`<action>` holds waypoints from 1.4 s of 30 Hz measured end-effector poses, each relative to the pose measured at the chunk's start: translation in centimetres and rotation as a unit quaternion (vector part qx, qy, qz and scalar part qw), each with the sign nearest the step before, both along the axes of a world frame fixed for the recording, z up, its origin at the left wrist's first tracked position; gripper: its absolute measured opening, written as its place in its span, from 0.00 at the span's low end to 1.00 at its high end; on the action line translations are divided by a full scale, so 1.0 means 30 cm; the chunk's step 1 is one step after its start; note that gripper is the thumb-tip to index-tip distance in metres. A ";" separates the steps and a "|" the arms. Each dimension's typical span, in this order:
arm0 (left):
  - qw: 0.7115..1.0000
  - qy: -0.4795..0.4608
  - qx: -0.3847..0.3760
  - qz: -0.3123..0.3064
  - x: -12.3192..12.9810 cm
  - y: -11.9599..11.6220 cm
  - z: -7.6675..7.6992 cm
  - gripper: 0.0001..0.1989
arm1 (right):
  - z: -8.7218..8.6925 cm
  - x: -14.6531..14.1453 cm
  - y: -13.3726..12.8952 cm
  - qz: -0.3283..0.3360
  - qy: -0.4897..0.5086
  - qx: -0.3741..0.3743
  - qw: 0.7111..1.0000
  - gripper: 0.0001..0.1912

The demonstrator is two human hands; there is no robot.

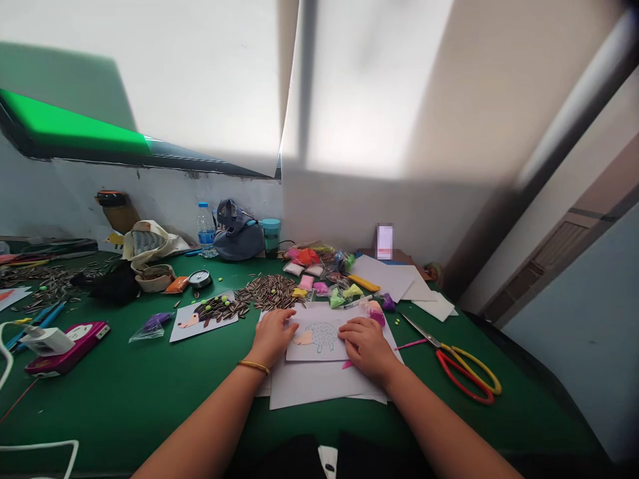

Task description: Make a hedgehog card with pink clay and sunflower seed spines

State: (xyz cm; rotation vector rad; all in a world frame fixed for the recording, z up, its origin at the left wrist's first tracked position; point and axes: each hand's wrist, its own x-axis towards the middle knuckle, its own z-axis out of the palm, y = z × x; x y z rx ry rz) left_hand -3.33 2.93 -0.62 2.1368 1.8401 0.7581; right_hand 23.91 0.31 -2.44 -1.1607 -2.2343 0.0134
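The left hand [272,337] and right hand [367,347] stood apart, both resting on the edges of a card [319,336] bearing a drawn hedgehog, which lay on loose white paper sheets [319,389]. Red-and-yellow-handled scissors [464,372] lay right on the green table covering [110,406]. Sunflower seeds [267,291] and bagged modelling clay [309,263] lay far, before a plain wall [349,219]

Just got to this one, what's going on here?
A person has both hands on a drawn card: the left hand at its left edge, the right hand at its right. The card lies on a stack of white paper on a green table. Beyond are striped sunflower seeds and a seed-covered hedgehog picture; scissors lie to the right.
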 end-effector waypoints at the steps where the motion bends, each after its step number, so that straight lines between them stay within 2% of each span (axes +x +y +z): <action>1: 1.000 -0.004 0.000 0.000 -0.003 0.002 -0.002 0.15 | 0.000 0.000 0.000 0.000 0.001 0.000 1.000 0.15; 18: 0.999 -0.018 -0.018 -0.027 -0.018 0.007 -0.009 0.18 | 0.000 -0.001 0.000 -0.002 0.006 -0.007 1.000 0.15; 31: 0.999 0.021 -0.021 -0.030 -0.013 0.000 -0.006 0.13 | 0.009 0.001 0.000 -0.006 0.017 0.016 1.000 0.12; 33: 0.999 0.025 -0.020 -0.029 -0.013 0.000 -0.006 0.13 | 0.014 0.009 0.006 -0.029 0.019 0.024 0.999 0.12; 35: 0.999 0.028 -0.019 -0.030 -0.012 0.001 -0.006 0.13 | 0.015 0.026 0.019 -0.082 0.023 0.044 0.995 0.12; 38: 0.999 0.033 -0.015 -0.031 -0.011 0.002 -0.007 0.12 | 0.003 0.063 0.048 -0.236 0.039 0.068 0.969 0.17; 40: 0.999 0.034 -0.013 -0.033 -0.010 0.001 -0.008 0.12 | -0.009 0.086 0.066 -0.302 0.039 0.029 0.952 0.22; 42: 0.999 0.035 -0.012 -0.034 -0.009 0.001 -0.008 0.12 | -0.017 0.100 0.076 -0.290 0.021 -0.028 0.956 0.21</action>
